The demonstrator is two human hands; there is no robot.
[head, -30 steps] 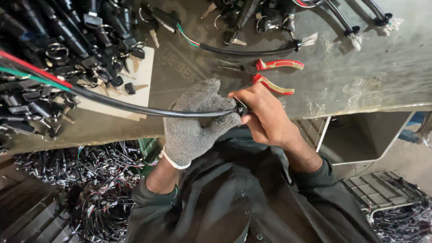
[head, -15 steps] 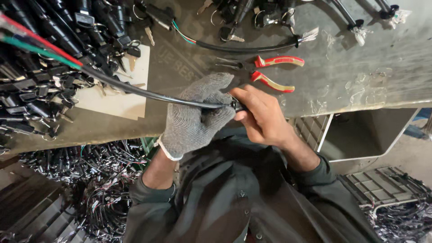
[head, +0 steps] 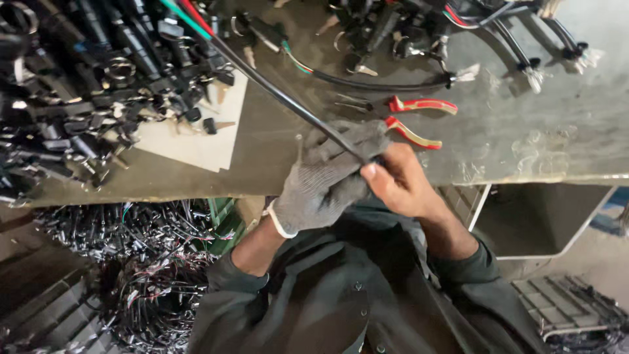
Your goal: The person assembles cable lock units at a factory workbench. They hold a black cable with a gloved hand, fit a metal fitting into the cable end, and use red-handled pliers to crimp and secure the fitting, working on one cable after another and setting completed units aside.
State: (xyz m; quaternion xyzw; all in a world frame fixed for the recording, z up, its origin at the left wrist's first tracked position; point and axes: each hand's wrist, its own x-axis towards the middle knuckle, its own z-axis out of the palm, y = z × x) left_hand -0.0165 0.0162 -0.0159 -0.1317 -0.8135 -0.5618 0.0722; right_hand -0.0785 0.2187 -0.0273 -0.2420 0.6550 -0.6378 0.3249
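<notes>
My left hand (head: 327,177), in a grey knit glove, is closed around a black sheathed cable (head: 282,98) at the front edge of the workbench. My bare right hand (head: 403,180) pinches the cable's near end right beside the glove. The cable runs up and to the left from my hands, and red and green wires (head: 187,13) come out of its far end. Red-handled pliers (head: 419,121) lie on the bench just beyond my hands, untouched.
A heap of black cables and connectors (head: 78,85) covers the bench's left side beside a pale cardboard sheet (head: 196,141). More cable assemblies (head: 406,33) lie at the back. Tangled wire harnesses (head: 137,262) fill the floor on the left. An open metal drawer (head: 544,219) sits at the right.
The cable's far end has swung from pointing left across the bench to pointing up and left. Both hands stay together on its near end.
</notes>
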